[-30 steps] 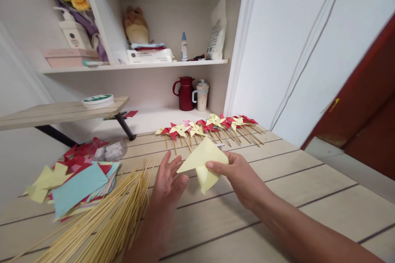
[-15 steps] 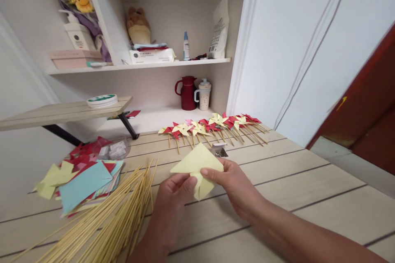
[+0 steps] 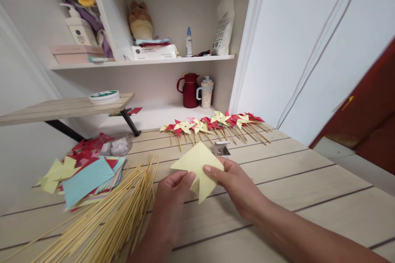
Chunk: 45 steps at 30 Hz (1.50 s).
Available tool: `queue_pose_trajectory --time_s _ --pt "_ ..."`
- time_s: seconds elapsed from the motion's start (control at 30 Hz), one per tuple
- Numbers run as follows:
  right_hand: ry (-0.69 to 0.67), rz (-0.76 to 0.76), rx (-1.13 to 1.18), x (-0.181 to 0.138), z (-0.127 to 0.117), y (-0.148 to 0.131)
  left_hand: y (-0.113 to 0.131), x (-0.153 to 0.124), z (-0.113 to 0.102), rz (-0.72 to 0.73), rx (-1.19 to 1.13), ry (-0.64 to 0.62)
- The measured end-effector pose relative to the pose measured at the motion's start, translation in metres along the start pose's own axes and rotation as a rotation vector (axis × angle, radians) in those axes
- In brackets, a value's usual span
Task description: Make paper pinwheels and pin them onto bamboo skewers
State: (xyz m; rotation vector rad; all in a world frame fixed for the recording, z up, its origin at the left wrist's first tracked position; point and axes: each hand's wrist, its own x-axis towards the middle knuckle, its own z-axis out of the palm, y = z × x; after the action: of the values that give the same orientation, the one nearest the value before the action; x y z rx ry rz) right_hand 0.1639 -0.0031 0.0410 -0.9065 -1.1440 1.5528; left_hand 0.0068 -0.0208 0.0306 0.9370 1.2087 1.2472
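A pale yellow cut paper square is held just above the wooden table by both my hands. My left hand pinches its lower left flap with thumb and fingers. My right hand grips its right side, thumb on top. One pointed flap hangs down between the hands. A bundle of thin bamboo sticks lies left of my left hand. Finished red and yellow paper pinwheels on sticks lie in a row at the table's far edge.
A heap of coloured paper squares lies at the left, with a clear plastic packet behind it. A small silvery packet sits beyond the paper. Shelves hold a red jug, a mug and boxes. A white wall stands at the right.
My left hand, open beside the paper a second ago, has closed on the lower left flap. The paper has come down a little toward the table.
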Motion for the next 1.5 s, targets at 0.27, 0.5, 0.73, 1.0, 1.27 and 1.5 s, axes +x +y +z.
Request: queue_pose_trajectory --time_s 0.27,0.5,0.73,1.0,1.27,1.5 --pt "-0.086 -0.216 -0.290 0.000 -0.013 -0.006 0.004 0.003 -0.010 -0.055 -0.160 0.008" --pt "-0.086 -0.655 -0.894 0.002 -0.014 0.013 0.008 0.003 -0.016 -0.079 -0.306 -0.018" --pt "-0.042 -0.815 -0.990 -0.001 -0.008 0.012 0.009 0.001 -0.012 -0.114 -0.373 -0.085" --pt "-0.003 -0.802 -0.910 -0.003 -0.007 0.007 0.013 -0.005 -0.008 -0.057 -0.340 -0.098" --pt "0.025 -0.689 -0.781 -0.002 -0.007 0.006 0.007 -0.005 -0.005 -0.034 -0.279 -0.070" --pt "0.067 -0.556 -0.692 -0.002 -0.005 0.003 0.007 -0.006 -0.005 -0.043 -0.266 -0.070"
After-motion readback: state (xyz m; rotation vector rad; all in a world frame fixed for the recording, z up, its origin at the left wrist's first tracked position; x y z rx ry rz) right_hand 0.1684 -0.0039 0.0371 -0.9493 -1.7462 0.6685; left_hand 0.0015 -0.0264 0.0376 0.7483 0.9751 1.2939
